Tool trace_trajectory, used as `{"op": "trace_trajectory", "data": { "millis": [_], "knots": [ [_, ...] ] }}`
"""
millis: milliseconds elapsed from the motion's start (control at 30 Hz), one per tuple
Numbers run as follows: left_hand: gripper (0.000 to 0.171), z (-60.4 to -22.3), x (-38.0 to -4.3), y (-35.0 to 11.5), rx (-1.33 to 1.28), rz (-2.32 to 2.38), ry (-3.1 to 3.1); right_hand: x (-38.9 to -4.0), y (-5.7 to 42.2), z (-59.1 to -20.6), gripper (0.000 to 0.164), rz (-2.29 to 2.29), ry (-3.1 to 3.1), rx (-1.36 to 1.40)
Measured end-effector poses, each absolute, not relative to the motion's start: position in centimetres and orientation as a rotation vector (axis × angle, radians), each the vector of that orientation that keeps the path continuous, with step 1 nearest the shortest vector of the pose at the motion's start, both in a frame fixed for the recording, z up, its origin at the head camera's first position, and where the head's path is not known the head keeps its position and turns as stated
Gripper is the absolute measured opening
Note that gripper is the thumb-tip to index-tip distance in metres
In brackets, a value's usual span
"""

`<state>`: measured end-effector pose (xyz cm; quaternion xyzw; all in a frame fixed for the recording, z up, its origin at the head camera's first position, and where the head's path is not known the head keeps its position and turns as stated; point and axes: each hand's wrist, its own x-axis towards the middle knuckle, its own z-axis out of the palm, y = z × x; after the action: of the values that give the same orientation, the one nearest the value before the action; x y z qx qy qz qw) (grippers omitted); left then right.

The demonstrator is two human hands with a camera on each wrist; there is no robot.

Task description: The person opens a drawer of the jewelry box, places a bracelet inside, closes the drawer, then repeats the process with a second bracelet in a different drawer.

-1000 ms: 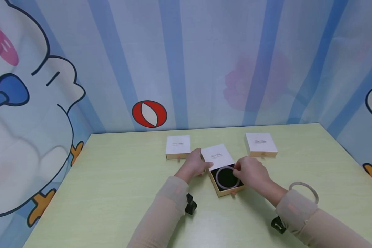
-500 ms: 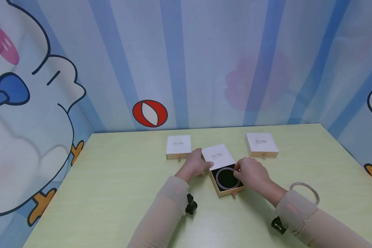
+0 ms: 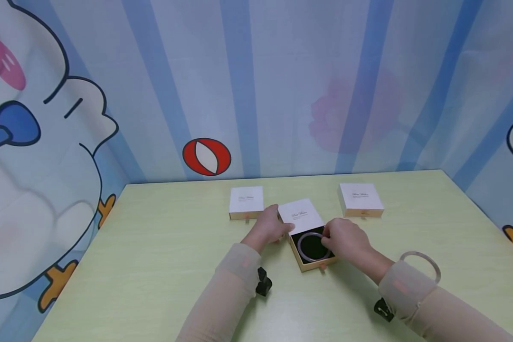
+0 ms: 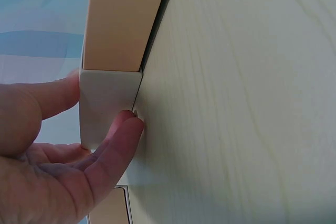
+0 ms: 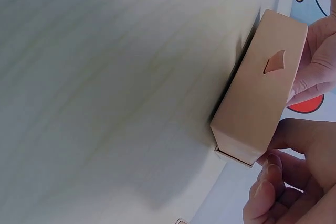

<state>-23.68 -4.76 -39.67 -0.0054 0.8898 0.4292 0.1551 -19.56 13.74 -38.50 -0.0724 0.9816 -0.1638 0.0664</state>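
Note:
In the head view, a small white drawer box (image 3: 300,214) stands at an angle on the table, its tan drawer (image 3: 304,263) pulled out towards me. A pale bangle (image 3: 300,251) lies around the dark padded insert (image 3: 313,247) in that drawer. My left hand (image 3: 268,224) grips the white sleeve by its left side, thumb on top; the left wrist view has the fingers (image 4: 113,153) along its side wall. My right hand (image 3: 346,237) pinches the bangle's right edge with thumb and forefinger, though its fingertips inside the drawer are hidden in the right wrist view.
Two similar closed boxes stand behind, one at left (image 3: 245,202) and one at right (image 3: 360,198). Another pale ring (image 3: 432,266) shows beside my right sleeve, partly hidden by it. A patterned blue curtain (image 3: 282,95) hangs behind the table (image 3: 162,261).
My right hand and the bangle have dropped very slightly within the drawer. The left hand and the box have stayed in place.

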Motion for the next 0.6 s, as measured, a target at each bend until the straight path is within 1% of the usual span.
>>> {"op": "trace_trajectory", "data": {
  "millis": [600],
  "knots": [
    [0.076,-39.65,-23.69,-4.74,-0.024,1.209,2.561,-19.55,13.61,-38.55,0.013,-0.491,2.961,-0.228]
  ]
}}
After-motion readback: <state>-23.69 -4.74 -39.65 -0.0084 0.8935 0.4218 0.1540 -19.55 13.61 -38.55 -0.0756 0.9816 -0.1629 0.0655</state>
